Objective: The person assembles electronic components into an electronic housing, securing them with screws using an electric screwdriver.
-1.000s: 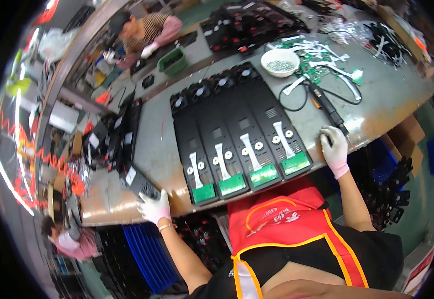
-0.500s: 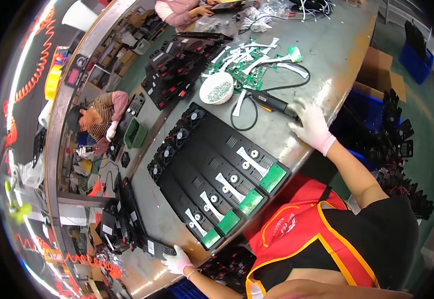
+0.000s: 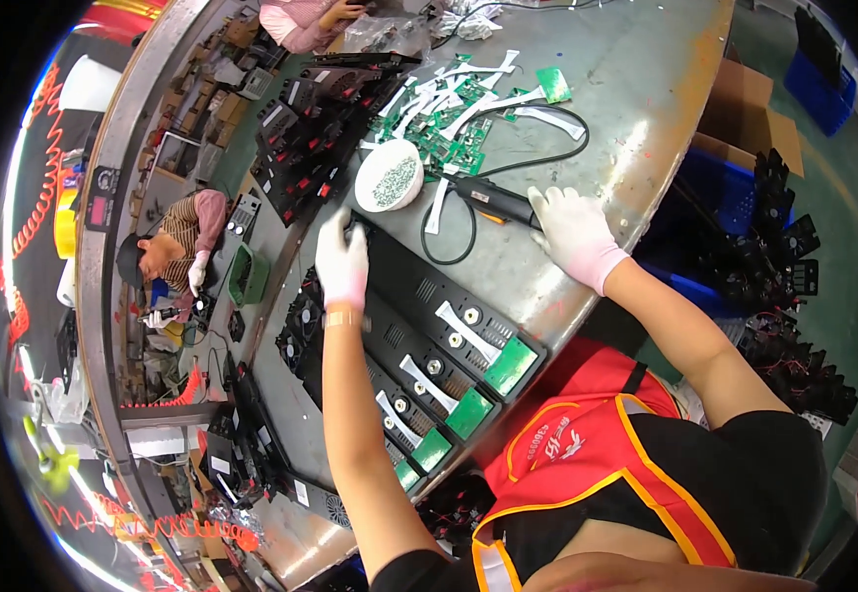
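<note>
My left hand [image 3: 342,259], in a white glove, is at the far corner of the rightmost black panel [image 3: 404,281], its fingers curled round the edge; part of the grip is hidden. The left forearm crosses the row of panels. Several panels lie side by side, with fans at the far end and a green circuit board [image 3: 511,366] with a white strip [image 3: 466,331] at the near end. My gloved right hand [image 3: 575,237] closes round one end of a black electric screwdriver [image 3: 493,200] lying on the table. A white bowl [image 3: 388,176] of small metal screws stands beyond the panels.
Green boards with white strips [image 3: 454,109] are heaped past the bowl. Black fan units [image 3: 316,138] stack at the far left. The black cable [image 3: 475,237] loops beside the screwdriver. Cartons and blue crates [image 3: 715,197] stand right of the table [image 3: 636,109]. Another person [image 3: 178,237] works across.
My left hand has moved from the near left end of the table up to the far end of the panels. My right hand stays at the screwdriver. The view has shifted slightly.
</note>
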Demonstrator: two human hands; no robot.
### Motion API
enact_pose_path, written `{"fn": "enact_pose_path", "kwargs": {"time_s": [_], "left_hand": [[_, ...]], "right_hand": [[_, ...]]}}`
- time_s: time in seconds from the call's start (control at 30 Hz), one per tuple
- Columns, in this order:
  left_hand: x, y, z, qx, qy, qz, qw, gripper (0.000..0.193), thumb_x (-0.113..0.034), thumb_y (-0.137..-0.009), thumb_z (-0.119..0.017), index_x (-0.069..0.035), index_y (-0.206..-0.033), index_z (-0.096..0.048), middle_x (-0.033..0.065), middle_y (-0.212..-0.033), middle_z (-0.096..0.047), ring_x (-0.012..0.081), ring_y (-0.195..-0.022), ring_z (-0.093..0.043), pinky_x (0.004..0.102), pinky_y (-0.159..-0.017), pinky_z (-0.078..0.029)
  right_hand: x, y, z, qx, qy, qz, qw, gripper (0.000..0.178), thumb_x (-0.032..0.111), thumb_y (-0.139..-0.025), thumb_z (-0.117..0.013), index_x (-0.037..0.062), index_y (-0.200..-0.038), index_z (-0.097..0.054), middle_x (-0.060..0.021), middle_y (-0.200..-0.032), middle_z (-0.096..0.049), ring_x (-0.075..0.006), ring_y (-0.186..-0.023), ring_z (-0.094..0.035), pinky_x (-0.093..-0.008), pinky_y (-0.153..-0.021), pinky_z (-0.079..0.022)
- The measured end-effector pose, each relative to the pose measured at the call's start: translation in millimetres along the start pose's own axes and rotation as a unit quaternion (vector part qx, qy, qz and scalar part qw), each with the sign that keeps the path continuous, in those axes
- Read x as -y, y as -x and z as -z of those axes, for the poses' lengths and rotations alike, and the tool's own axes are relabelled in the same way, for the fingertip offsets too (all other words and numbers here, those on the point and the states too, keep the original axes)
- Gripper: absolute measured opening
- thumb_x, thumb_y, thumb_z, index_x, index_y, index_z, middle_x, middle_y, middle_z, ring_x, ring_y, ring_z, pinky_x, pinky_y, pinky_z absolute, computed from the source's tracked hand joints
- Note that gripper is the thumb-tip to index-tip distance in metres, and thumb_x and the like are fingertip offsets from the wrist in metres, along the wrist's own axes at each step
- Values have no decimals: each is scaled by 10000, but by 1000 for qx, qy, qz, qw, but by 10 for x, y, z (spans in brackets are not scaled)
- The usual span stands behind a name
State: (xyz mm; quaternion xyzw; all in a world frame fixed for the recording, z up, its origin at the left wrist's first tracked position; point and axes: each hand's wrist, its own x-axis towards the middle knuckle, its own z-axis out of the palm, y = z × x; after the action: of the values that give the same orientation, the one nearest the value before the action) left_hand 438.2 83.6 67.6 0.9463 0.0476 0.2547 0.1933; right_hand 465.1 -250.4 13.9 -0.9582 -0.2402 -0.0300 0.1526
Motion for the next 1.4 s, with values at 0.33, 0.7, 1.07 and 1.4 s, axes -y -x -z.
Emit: {"fn": "enact_pose_path", "kwargs": {"time_s": [0.33,0.7,1.07,1.4], "left_hand": [[2560,-1142,-980,142,55,23,988,600,-248,-712,-759,-118,-1269,-580,120,-1294,-573,259,-1253,-482,320,-1084,-351],[480,-1162,-1156,52,402,324,855,134,-40,-922,-534,1,-999,-636,100,-867,-655,121,-721,-609,203,-514,-480],[496,-1241,-1128,-44,653,522,547,284,-207,-1025,-377,17,-1036,-552,129,-949,-618,216,-747,-606,263,-581,-548],[772,-1122,-1051,16,614,382,690,253,-83,-995,-427,86,-1147,-539,166,-1128,-592,227,-949,-611,294,-761,-575]], "right_hand": [[265,92,161,-66,-62,83,992,516,303,-803,-692,73,-1216,-487,-93,-957,-572,-249,-916,-594,-379,-726,-533],[-135,-6,-57,-18,-32,-1,999,567,317,-803,-693,67,-1262,-473,-90,-956,-572,-245,-908,-584,-393,-753,-506],[-152,8,-59,3,-33,-18,999,587,297,-801,-694,67,-1291,-467,-127,-986,-562,-290,-959,-565,-394,-774,-509],[-66,2,-56,-30,-50,10,998,581,271,-794,-695,54,-1284,-470,-137,-985,-561,-302,-952,-544,-410,-848,-456]]}}
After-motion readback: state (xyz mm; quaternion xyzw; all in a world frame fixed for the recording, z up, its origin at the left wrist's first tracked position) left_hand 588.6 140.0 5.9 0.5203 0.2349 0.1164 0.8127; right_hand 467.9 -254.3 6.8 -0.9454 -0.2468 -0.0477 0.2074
